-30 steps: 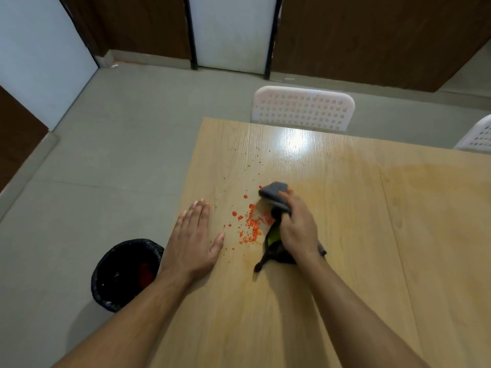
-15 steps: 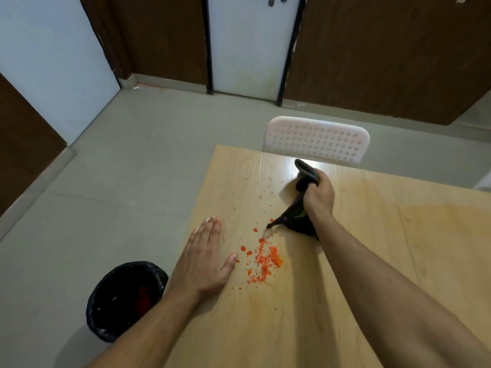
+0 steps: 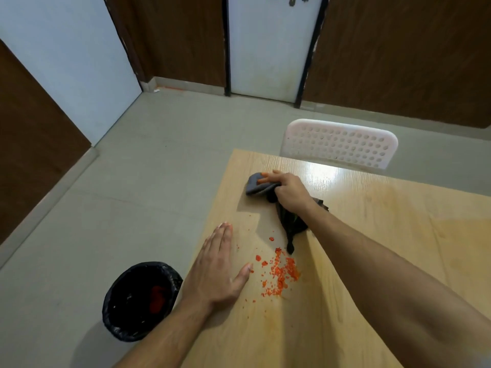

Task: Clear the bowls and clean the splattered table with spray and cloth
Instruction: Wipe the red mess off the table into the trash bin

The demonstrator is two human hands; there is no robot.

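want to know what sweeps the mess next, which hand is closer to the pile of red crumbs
Left. The left hand lies flat on the table, thumb tip almost touching the red crumbs. The right hand grips the cloth farther up the table, beyond the pile.

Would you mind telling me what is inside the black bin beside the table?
The black bin on the floor holds a black liner with red scraps lying in it. The dark liner hides whatever else sits deeper down.
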